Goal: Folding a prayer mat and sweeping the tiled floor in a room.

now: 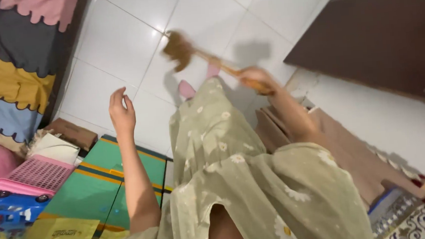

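A person's right hand [255,76] closed around a short broom [180,49] poised over the white tiled floor [113,51] in mid-sweep, left hand [121,111] loose and empty; the next stroke seemingly needed the bristles lowered to the tiles

Pink plastic basket [32,176] and blue toy car [9,208] lower left; green foam mat [97,177] beside; dark wooden door [380,28] upper right.

Right hand [255,77] gripping a wooden-handled broom [180,49] stretched out over the white tiled floor [117,46], left hand [121,110] raised empty with fingers loosely curled, pink basket [32,176] and green mat [85,191] below it
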